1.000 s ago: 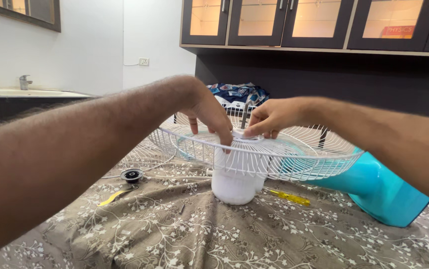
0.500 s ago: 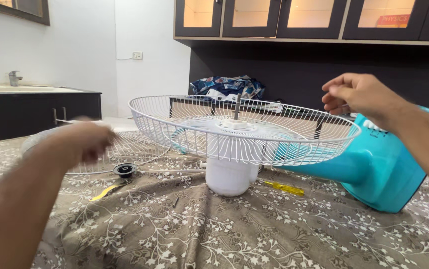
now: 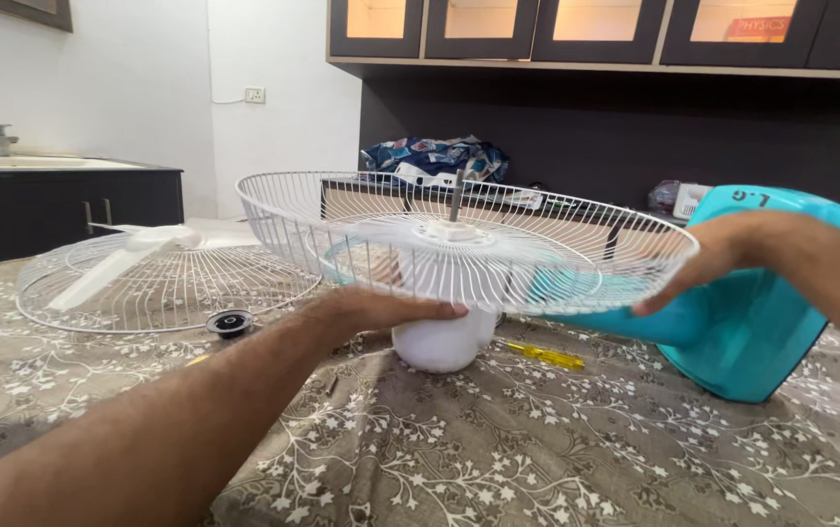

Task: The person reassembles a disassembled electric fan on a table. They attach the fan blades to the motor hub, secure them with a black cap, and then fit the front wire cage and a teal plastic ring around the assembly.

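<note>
A white wire fan guard (image 3: 283,210) lies flat on top of a white motor housing (image 3: 440,346), and a metal shaft (image 3: 456,195) sticks up from its hub. My left hand (image 3: 381,307) reaches under the guard and grips the top of the motor housing. Over on the right, my right hand (image 3: 703,263) grips the turquoise fan stand (image 3: 761,322) just below the guard's rim.
A second wire guard (image 3: 196,293) with a white blade (image 3: 137,249) on it lies at the left. A black round cap (image 3: 230,322), a yellow screwdriver (image 3: 542,356) and a small screw (image 3: 332,385) rest on the floral cloth. A dark counter stands at far left.
Both hands left the hub above the guard. My left hand swung out left, then came under the guard to the motor housing. My right hand rose, then dropped onto the turquoise stand.
</note>
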